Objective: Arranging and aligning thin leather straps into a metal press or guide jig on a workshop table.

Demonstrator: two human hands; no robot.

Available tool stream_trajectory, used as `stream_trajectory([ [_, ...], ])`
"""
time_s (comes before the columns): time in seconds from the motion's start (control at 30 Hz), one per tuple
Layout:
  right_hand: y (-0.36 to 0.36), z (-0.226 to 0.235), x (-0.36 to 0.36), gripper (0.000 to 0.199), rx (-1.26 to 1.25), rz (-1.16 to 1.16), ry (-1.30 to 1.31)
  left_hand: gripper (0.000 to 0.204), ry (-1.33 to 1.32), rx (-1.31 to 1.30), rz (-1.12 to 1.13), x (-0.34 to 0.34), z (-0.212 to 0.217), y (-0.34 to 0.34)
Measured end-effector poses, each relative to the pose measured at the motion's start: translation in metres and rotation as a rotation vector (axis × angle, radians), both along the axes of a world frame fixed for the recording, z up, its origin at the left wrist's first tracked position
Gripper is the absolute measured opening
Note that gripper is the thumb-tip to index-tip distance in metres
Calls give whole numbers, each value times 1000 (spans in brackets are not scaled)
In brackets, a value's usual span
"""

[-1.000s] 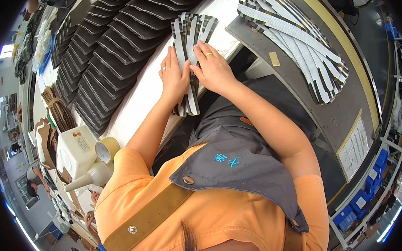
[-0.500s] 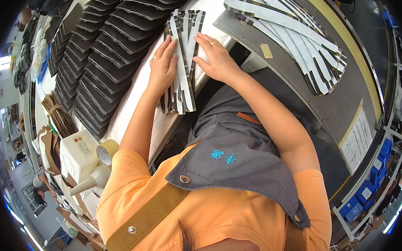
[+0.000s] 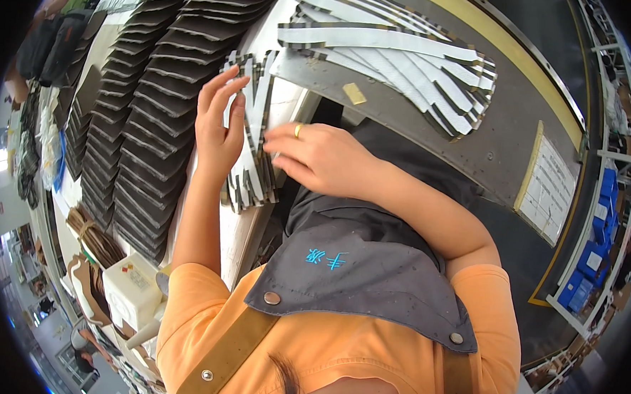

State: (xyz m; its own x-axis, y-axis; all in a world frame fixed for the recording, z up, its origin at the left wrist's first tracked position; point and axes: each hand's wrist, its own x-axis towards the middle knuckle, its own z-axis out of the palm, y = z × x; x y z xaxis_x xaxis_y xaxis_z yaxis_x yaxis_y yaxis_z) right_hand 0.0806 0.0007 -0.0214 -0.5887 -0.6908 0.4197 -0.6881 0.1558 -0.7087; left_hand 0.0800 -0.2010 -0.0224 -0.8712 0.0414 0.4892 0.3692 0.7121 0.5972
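Observation:
A small pile of narrow white strips with dark checked edges point(image 3: 243, 181) lies on the white table top in front of me, several strips crossing each other. My left hand point(image 3: 221, 124) is at the pile's left side, its fingers stretched upward with the thumb apart. From the right, my right hand point(image 3: 325, 157) reaches over the pile's edge, fingers extended and a little bent, the tips slightly blurred. Neither hand visibly grips a strip; whether the right fingertips touch the pile I cannot tell. Part of the pile is hidden behind both hands.
Overlapping dark panels point(image 3: 163, 118) stand in long rows to the left. A fanned stack of similar strips point(image 3: 408, 63) lies on the grey table point(image 3: 432, 157) at the right, near a tan scrap point(image 3: 354, 93) and a printed sheet point(image 3: 549, 184). A white container point(image 3: 134, 287) stands lower left.
My view has shifted, so the tables sit differently. The left hand has come up off the strips with fingers raised; the right hand has drawn back toward me along the pile.

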Motion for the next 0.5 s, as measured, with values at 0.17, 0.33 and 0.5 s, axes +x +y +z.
stream_trajectory([
  [0.17, 67, 57, -41, 26, 148, -370, 345, 36, 159, -155, -378, -32, 47, 55],
  [0.33, 115, 42, -84, 27, 349, -504, 356, 37, 126, -352, -723, -51, 36, 117],
  [0.5, 136, 48, -92, 18, 335, -534, 168, 43, 155, -481, -727, -58, 26, 145],
])
